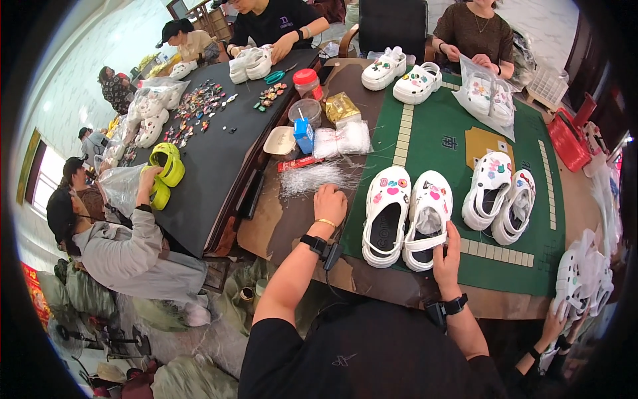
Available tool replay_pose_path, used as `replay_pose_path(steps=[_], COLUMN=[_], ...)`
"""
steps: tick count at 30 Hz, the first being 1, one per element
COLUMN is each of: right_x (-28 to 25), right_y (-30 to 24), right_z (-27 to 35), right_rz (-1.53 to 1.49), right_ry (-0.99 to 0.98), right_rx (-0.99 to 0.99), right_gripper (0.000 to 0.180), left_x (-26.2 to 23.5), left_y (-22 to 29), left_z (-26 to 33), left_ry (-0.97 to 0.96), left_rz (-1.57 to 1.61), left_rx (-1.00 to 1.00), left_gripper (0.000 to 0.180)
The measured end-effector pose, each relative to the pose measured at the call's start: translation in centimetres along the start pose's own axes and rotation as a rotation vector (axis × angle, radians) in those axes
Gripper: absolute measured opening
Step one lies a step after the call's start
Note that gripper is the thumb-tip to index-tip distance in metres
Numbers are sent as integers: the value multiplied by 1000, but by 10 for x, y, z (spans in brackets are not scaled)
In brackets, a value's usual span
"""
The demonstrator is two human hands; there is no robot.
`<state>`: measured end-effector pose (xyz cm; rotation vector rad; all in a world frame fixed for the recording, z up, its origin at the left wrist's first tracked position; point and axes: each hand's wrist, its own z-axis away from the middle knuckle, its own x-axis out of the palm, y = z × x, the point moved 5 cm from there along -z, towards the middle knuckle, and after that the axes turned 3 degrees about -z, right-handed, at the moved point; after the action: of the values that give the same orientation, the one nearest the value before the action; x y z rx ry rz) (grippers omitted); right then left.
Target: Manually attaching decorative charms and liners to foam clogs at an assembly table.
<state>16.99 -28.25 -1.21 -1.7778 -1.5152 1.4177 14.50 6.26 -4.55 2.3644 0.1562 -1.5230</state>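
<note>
Two white clogs with colourful charms stand side by side on the green mat in front of me. My right hand (448,258) holds the right-hand clog (430,206) by its heel and outer side; crumpled clear filling shows inside that clog. Its mate (385,216) stands at its left, touched by neither hand. My left hand (330,203) is at the near edge of a pile of thin clear plastic fasteners (309,179), with its fingers bent and close together. What is between those fingertips is hidden.
Another charmed pair of white clogs (488,189) stands at the right, and more at the far edge. A person bags a pair (488,100). Jars, a blue carton (304,135) and packs stand beyond the pile. Co-workers handle clogs at the black table (199,173) and at lower right.
</note>
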Motion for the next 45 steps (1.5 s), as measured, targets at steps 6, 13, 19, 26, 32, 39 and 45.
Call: replay_pose_path(steps=[6,13,19,26,32,39,45], right_x=[-2,-18,-66,-67,-62,-69,-57], right_y=[3,5,-37,-93,-69,-44,-38], right_z=[2,0,-11,-6,10,22,23], right_rz=[-15,-167,-197,-66,31,88,213], right_ry=[8,-56,208,-25,-150,-62,-59], right_rx=[8,151,-8,-182,-148,84,47], right_gripper=[50,53,43,31,14,5,4], left_x=[-15,-67,-141,-133,-120,-104,-73], left_y=[-9,4,114,212,240,239,220], left_z=[3,12,14,32,38,22,12], left_ry=[24,-19,-43,-203,-266,-130,-413], left_rz=[306,948,708,667,689,529,280], left_rx=[-67,-353,196,634,710,627,517], left_gripper=[8,13,5,7,9,11,14])
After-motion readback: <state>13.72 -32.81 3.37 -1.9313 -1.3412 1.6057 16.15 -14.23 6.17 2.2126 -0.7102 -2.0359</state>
